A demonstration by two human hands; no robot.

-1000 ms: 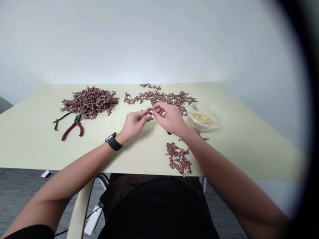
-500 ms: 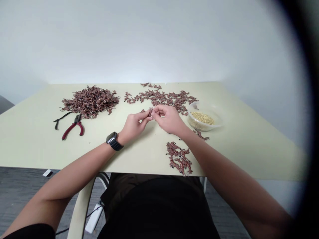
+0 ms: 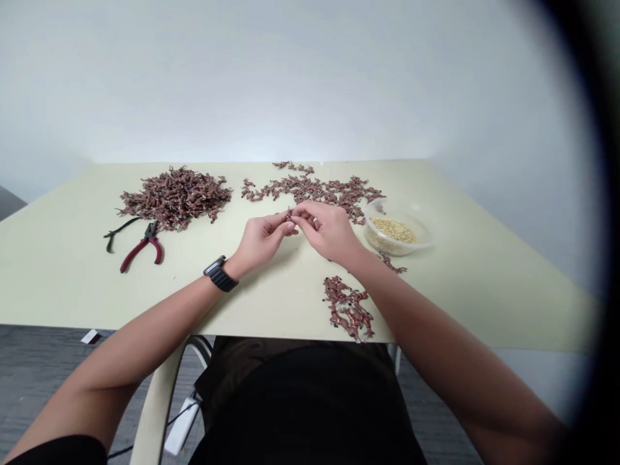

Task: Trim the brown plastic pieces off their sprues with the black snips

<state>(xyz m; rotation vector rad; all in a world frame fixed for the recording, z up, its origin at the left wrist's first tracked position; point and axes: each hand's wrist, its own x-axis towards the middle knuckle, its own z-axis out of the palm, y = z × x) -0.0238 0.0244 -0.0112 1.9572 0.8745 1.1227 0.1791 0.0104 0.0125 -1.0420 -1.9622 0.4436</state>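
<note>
Brown figurine (image 3: 289, 214), very small and mostly hidden by fingertips, is held between the two hands, above the middle of the pale table (image 3: 72, 284). Going from the left, there is first a black tool (image 3: 121, 228), lying near the front of a big heap of brown figures (image 3: 177, 197); what kind of tool it is, I am not able to say. Just beside it lie pliers (image 3: 140, 250) with red handles, which are spread apart toward the person, while the dark head points to the heap. The left wrist wears a dark watch (image 3: 221, 274). The left hand (image 3: 261, 242) is almost closed: its thumb and forefinger pinch the figurine, and the other fingers are bent. Behind the hands, a short row of figures (image 3: 293, 168) lies near the far edge, and scattered figures (image 3: 314, 189) spread in front of this row. The right hand (image 3: 332, 232) is curled, with thumb and forefinger drawn together at the same figurine; if it also holds something smaller, I am not able to see. Toward the person, a cluster of figures (image 3: 349, 310) lies at the near edge, beside the right forearm. At the right stands a clear bowl (image 3: 422, 234), with small yellow pieces (image 3: 394, 230) inside, and a few more figures (image 3: 392, 265) lie just in front of it, partly covered by the forearm.
</note>
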